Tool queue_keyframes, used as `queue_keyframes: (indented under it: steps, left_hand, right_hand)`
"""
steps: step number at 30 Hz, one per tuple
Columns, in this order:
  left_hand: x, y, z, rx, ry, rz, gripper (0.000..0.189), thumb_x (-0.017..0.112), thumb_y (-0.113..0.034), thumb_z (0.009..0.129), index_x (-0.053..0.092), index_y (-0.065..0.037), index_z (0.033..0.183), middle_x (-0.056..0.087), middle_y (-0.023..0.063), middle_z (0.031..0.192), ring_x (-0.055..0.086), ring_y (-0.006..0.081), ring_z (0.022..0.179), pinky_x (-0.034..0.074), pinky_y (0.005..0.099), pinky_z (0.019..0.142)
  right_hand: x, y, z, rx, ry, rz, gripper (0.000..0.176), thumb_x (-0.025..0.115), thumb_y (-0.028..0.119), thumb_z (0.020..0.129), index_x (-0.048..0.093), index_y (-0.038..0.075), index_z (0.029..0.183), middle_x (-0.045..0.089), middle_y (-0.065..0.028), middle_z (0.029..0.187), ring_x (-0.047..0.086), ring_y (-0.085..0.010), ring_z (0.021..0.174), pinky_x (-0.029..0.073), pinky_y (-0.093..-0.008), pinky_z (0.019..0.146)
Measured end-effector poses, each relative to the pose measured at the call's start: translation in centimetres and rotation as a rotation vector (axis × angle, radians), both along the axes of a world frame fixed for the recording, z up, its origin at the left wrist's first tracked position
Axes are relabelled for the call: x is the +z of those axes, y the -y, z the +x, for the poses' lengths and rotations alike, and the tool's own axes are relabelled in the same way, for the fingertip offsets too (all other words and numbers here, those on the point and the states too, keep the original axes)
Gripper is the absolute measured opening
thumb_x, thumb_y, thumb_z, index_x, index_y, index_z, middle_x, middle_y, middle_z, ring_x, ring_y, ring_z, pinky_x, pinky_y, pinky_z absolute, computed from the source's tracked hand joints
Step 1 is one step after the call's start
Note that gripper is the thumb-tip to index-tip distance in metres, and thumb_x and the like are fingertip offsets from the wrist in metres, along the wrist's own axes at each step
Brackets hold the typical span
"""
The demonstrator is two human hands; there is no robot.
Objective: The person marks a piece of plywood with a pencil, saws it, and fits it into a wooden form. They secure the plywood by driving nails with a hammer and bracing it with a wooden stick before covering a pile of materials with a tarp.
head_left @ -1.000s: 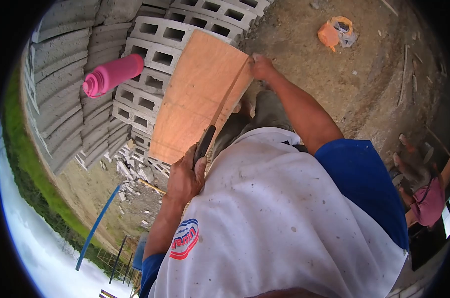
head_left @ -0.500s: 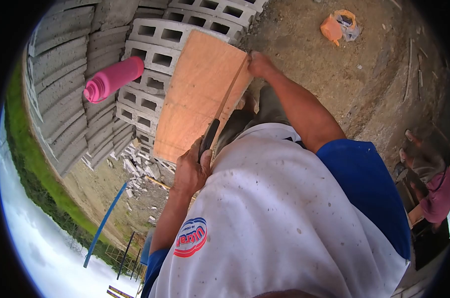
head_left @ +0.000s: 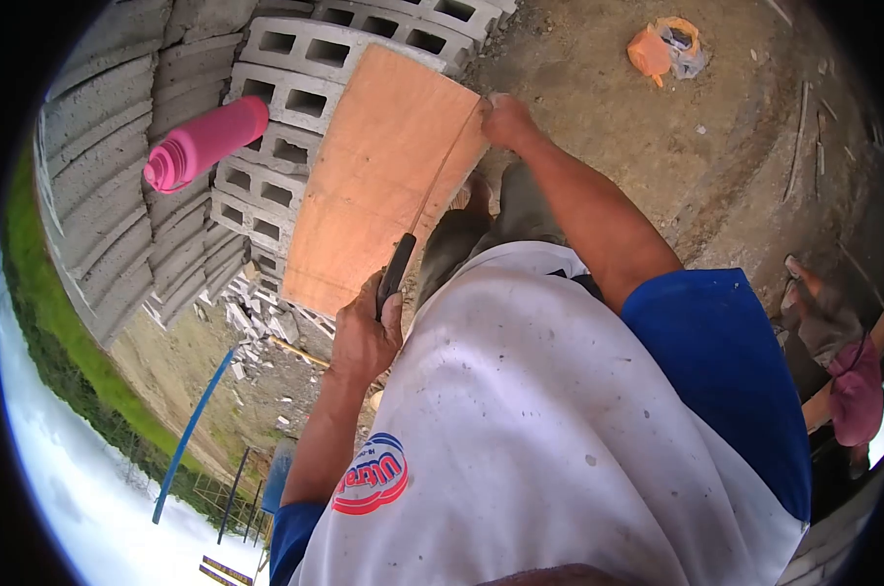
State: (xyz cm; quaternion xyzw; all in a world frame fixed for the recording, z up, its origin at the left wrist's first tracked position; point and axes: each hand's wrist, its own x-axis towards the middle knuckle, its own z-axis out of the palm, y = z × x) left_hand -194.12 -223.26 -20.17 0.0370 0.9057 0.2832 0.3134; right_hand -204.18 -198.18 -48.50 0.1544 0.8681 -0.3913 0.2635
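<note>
My left hand (head_left: 362,330) is wrapped around the black handle of a handsaw (head_left: 397,271). Its long, narrow blade lies across a sheet of plywood (head_left: 378,166), slanting toward the far right corner. At that corner my right hand (head_left: 508,119) is closed around the blade's far end, right at the plywood edge. The plywood rests on stacked hollow concrete blocks (head_left: 295,101). To its left, a pink bottle (head_left: 207,145) lies on its side on the blocks.
Rows of stacked blocks (head_left: 100,166) fill the left side, with broken rubble (head_left: 256,322) below them. An orange plastic bag (head_left: 649,54) lies on the dirt ground. Another person (head_left: 832,342) is at the far right. A blue pole (head_left: 196,435) stands at lower left.
The view has shifted slightly, so blocks, bottle and plywood appear farther left. The saw blade looks thinner, turned more edge-on. Both hands keep their holds, and the other person has shifted posture.
</note>
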Motion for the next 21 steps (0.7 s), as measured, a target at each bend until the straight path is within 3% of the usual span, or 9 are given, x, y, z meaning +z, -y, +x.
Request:
queue_keyframes:
  steps: [2, 4, 7, 11, 13, 16, 17, 19, 21]
  left_hand:
    - [-4.4, -3.6, -4.1, -0.018, 0.03, -0.024, 0.033, 0.058, -0.021, 0.092, 0.055, 0.006, 0.111, 0.064, 0.0296, 0.08, 0.062, 0.0491, 0.078, 0.052, 0.0507, 0.067]
    - [-10.7, -7.2, -7.9, -0.156, -0.004, -0.107, 0.033, 0.057, -0.021, 0.092, 0.054, 0.006, 0.111, 0.063, 0.0302, 0.08, 0.061, 0.0497, 0.078, 0.051, 0.0514, 0.067]
    - [-8.3, -5.8, -6.6, -0.158, -0.019, -0.109, 0.035, 0.057, -0.021, 0.092, 0.053, 0.006, 0.114, 0.064, 0.0302, 0.081, 0.062, 0.0482, 0.077, 0.052, 0.0516, 0.067]
    - [1.6, 1.5, 0.5, -0.092, -0.05, -0.006, 0.039, 0.056, -0.021, 0.093, 0.05, 0.008, 0.119, 0.065, 0.0295, 0.085, 0.065, 0.0456, 0.079, 0.052, 0.0499, 0.07]
    - [-0.4, 0.2, -0.5, -0.088, -0.002, -0.023, 0.038, 0.056, -0.022, 0.093, 0.051, 0.008, 0.117, 0.065, 0.0302, 0.085, 0.064, 0.0467, 0.08, 0.052, 0.0496, 0.069]
    - [-9.7, -5.8, -6.9, -0.132, -0.016, -0.058, 0.034, 0.056, -0.024, 0.094, 0.054, 0.006, 0.109, 0.064, 0.0311, 0.084, 0.062, 0.0486, 0.078, 0.052, 0.0498, 0.066]
    - [-10.4, -6.1, -7.0, -0.147, -0.004, -0.068, 0.034, 0.056, -0.025, 0.094, 0.055, 0.006, 0.107, 0.063, 0.0313, 0.084, 0.062, 0.049, 0.078, 0.051, 0.0502, 0.066]
    - [-10.6, -7.5, -9.2, -0.176, -0.052, -0.075, 0.033, 0.055, -0.026, 0.094, 0.055, 0.005, 0.103, 0.063, 0.0319, 0.085, 0.061, 0.0497, 0.077, 0.051, 0.051, 0.064]
    - [-3.8, -5.4, -6.8, -0.1, 0.11, -0.134, 0.033, 0.055, -0.026, 0.094, 0.056, 0.005, 0.107, 0.064, 0.031, 0.085, 0.063, 0.0481, 0.078, 0.052, 0.0495, 0.066]
  right_hand:
    - [-0.4, 0.0, -0.6, 0.035, 0.053, 0.041, 0.025, 0.059, 0.016, 0.079, 0.063, -0.001, 0.097, 0.063, -0.0272, 0.105, 0.06, -0.0428, 0.102, 0.05, -0.047, 0.084]
    - [-0.9, 0.2, -0.2, 0.004, 0.023, 0.078, 0.025, 0.06, 0.018, 0.079, 0.063, -0.001, 0.096, 0.063, -0.0265, 0.1, 0.06, -0.0435, 0.099, 0.05, -0.0465, 0.081]
    - [-1.6, -0.5, -1.2, -0.021, -0.017, 0.068, 0.026, 0.062, 0.02, 0.079, 0.062, -0.001, 0.095, 0.064, -0.0264, 0.097, 0.06, -0.0437, 0.097, 0.05, -0.0463, 0.08]
    - [-1.4, 0.2, 0.2, -0.084, -0.083, -0.025, 0.026, 0.064, 0.022, 0.079, 0.063, -0.002, 0.09, 0.063, -0.0274, 0.096, 0.061, -0.0441, 0.096, 0.05, -0.0473, 0.078]
    - [-1.4, 0.6, 0.9, -0.081, -0.048, 0.011, 0.026, 0.064, 0.021, 0.079, 0.063, -0.001, 0.091, 0.063, -0.0276, 0.097, 0.061, -0.0442, 0.096, 0.05, -0.0479, 0.079]
    - [-1.5, 0.3, -0.4, -0.108, -0.027, 0.045, 0.025, 0.063, 0.02, 0.079, 0.063, -0.002, 0.092, 0.063, -0.0277, 0.097, 0.061, -0.0441, 0.097, 0.049, -0.0482, 0.081]
    - [-1.2, 0.7, 0.4, -0.117, -0.001, 0.041, 0.025, 0.062, 0.02, 0.079, 0.063, -0.002, 0.092, 0.064, -0.0276, 0.097, 0.061, -0.0441, 0.097, 0.049, -0.0482, 0.081]
    - [-1.1, 0.3, -0.5, -0.07, 0.008, 0.066, 0.026, 0.062, 0.02, 0.079, 0.063, -0.002, 0.094, 0.064, -0.0276, 0.097, 0.06, -0.0439, 0.098, 0.049, -0.0476, 0.082]
    - [-0.6, 0.7, 0.6, -0.067, 0.036, 0.038, 0.027, 0.062, 0.02, 0.08, 0.063, -0.001, 0.097, 0.064, -0.0281, 0.1, 0.06, -0.0434, 0.1, 0.049, -0.0474, 0.084]
